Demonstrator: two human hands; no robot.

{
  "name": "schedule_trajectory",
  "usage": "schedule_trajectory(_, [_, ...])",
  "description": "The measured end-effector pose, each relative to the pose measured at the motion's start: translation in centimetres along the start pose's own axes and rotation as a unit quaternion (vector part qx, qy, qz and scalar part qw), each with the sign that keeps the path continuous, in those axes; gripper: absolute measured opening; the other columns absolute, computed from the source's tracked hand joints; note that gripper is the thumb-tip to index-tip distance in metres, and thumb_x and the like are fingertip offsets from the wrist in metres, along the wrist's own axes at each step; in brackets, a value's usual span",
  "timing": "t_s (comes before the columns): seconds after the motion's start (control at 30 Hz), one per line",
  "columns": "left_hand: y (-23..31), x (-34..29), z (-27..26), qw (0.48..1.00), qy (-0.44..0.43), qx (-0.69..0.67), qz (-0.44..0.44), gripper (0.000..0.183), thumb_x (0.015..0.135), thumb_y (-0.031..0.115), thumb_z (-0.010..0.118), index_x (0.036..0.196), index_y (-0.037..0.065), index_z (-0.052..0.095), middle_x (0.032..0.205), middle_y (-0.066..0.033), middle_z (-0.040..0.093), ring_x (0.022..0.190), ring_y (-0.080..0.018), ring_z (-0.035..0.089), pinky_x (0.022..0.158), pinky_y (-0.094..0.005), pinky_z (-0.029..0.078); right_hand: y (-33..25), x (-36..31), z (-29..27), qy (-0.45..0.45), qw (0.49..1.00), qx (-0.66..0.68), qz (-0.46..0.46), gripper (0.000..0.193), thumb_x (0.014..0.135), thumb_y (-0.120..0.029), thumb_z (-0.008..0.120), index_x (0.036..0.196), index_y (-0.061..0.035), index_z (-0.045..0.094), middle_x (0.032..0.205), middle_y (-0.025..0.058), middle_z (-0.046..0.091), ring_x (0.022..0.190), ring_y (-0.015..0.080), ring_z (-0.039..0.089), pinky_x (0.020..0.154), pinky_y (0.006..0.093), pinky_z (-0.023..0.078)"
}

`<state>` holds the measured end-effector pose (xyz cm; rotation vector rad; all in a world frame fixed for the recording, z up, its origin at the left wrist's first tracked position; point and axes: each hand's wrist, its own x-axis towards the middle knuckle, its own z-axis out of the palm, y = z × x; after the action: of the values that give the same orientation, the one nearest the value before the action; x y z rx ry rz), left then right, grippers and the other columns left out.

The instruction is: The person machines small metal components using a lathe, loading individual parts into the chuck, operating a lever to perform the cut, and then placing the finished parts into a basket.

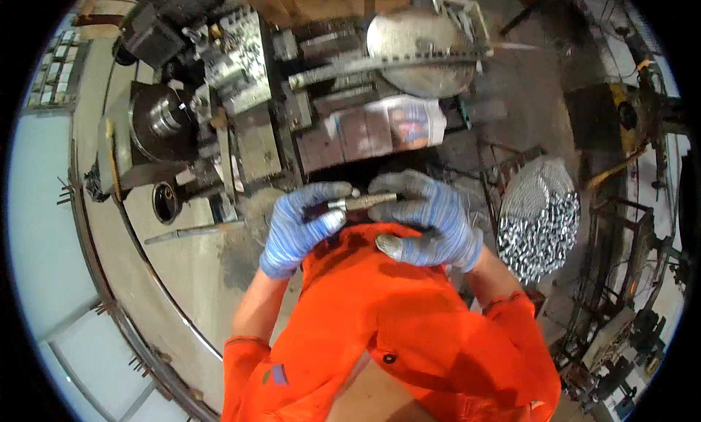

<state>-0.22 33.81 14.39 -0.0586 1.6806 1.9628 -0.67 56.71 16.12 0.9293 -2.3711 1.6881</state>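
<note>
Both my hands wear blue-and-white striped knit gloves with grey palms and are close together in front of my waist. Between them lies a slim metal rod [370,201], bright at its left end and duller along its length. My left hand [298,221] pinches the bright end between thumb and forefinger. On the other end, the fingers of my right hand [431,216] close around the rod, while the right thumb stands apart below. The rod's exact kind is too small to make out.
A lathe-like machine with a round metal chuck [169,119] stands at the left. Beyond my hands, a newspaper [416,123] lies on the machine, near a round metal disc [423,50]. A basket of shiny short metal cylinders [540,232] is at my right. A long handle [193,232] lies left.
</note>
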Motion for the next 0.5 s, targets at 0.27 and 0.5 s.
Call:
schedule_trajectory(0.27, [6.8, 4.2, -2.0, 0.955, 0.013, 0.273, 0.112, 0.040, 0.081, 0.024, 0.066, 0.110, -0.002, 0.059, 0.091, -0.0074, 0.065, 0.082, -0.0093, 0.057, 0.075, -0.0272, 0.048, -0.8, -1.7, -2.9, 0.066, 0.990, -0.029, 0.119, 0.024, 0.065, -0.012, 0.068, 0.088, -0.0024, 0.068, 0.104, 0.0188, 0.059, 0.092, 0.0295, 0.061, 0.079, 0.0333, 0.048])
schedule_trajectory(0.5, [23.6, 17.4, -5.0, 0.861, 0.142, 0.355, 0.335, 0.037, 0.084, 0.035, 0.061, 0.098, 0.001, 0.063, 0.074, -0.0040, 0.063, 0.058, -0.0101, 0.053, 0.054, -0.0257, 0.044, -0.7, -4.0, -3.6, 0.155, 0.972, -0.044, 0.169, 0.019, 0.069, -0.005, 0.066, 0.088, -0.0056, 0.069, 0.096, 0.0121, 0.063, 0.086, 0.0236, 0.063, 0.074, 0.0276, 0.048])
